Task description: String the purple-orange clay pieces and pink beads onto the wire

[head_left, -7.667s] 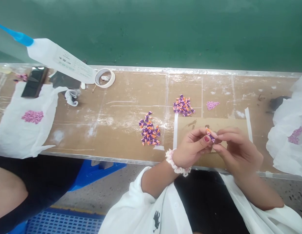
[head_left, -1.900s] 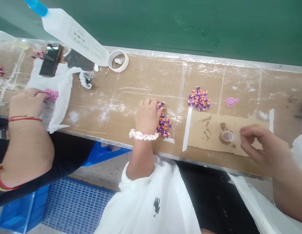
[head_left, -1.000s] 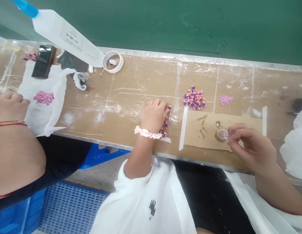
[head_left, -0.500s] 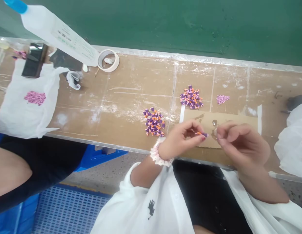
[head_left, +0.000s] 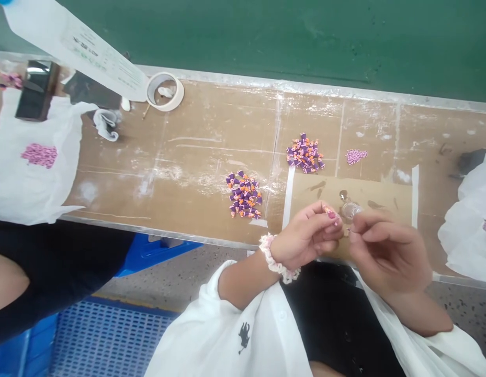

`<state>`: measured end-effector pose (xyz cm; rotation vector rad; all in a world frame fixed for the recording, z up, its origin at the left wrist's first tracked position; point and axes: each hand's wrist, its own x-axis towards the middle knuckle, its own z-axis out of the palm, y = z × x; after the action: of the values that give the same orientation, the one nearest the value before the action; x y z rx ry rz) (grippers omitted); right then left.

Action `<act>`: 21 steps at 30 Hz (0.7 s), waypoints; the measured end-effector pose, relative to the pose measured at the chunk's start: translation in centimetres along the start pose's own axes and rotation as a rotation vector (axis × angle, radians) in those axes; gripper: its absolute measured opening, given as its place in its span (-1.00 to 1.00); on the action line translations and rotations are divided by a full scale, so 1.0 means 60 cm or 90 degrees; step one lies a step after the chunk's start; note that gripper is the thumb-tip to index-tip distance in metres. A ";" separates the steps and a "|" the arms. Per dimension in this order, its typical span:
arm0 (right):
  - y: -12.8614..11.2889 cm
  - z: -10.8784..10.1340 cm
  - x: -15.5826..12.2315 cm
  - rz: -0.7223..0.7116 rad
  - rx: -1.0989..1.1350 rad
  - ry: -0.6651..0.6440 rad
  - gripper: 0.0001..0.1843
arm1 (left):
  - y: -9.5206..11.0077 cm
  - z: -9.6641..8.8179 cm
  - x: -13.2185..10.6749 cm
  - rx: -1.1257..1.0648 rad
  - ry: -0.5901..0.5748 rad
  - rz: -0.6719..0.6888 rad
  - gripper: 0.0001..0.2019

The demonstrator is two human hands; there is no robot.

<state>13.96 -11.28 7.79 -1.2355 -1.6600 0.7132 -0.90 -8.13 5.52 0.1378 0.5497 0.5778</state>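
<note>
My left hand (head_left: 310,233), with a white scrunchie on its wrist, pinches a small figurine (head_left: 327,209). Most of the figurine is hidden by the fingers; pink and orange bits show at the fingertips. Opposite it, my right hand (head_left: 392,254) has thumb and forefinger pressed together on something too small to make out. Just beyond the fingertips, a small clear round dish (head_left: 350,210) sits on a brown board (head_left: 399,201). Behind the board lies one pile of purple and orange figurines (head_left: 304,154); another pile (head_left: 245,195) is to its left. Tiny pink pieces (head_left: 356,156) lie farther right.
At the left a white bottle (head_left: 78,50) leans across the back edge beside a tape roll (head_left: 165,91). A phone (head_left: 36,90) and pink pieces (head_left: 39,155) rest on white cloth (head_left: 66,173). More white cloth (head_left: 466,230) is at right. Another person's leg (head_left: 9,280) is nearby.
My left hand has turned and moved right and slightly down, hiding most of the figurine. My right hand has shifted slightly down, still pinching. The view has shifted a little.
</note>
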 end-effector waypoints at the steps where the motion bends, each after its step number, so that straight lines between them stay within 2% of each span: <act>1: -0.003 0.001 0.002 -0.013 -0.008 -0.016 -0.67 | -0.001 0.002 0.000 -0.002 0.000 -0.008 -0.66; 10: -0.002 0.004 0.011 -0.025 -0.055 -0.061 -0.65 | -0.006 0.006 -0.003 -0.015 -0.002 -0.005 -0.64; 16: -0.008 0.004 0.015 -0.061 -0.085 -0.059 -0.66 | -0.008 0.008 -0.004 0.009 -0.010 0.022 -0.63; 21: -0.012 0.003 0.015 -0.029 -0.111 -0.066 -0.66 | -0.007 0.011 -0.005 0.052 0.005 0.058 -0.59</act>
<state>13.46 -10.65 8.63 -1.2959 -1.8625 0.6247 -0.57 -8.61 6.12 0.2382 0.5776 0.6445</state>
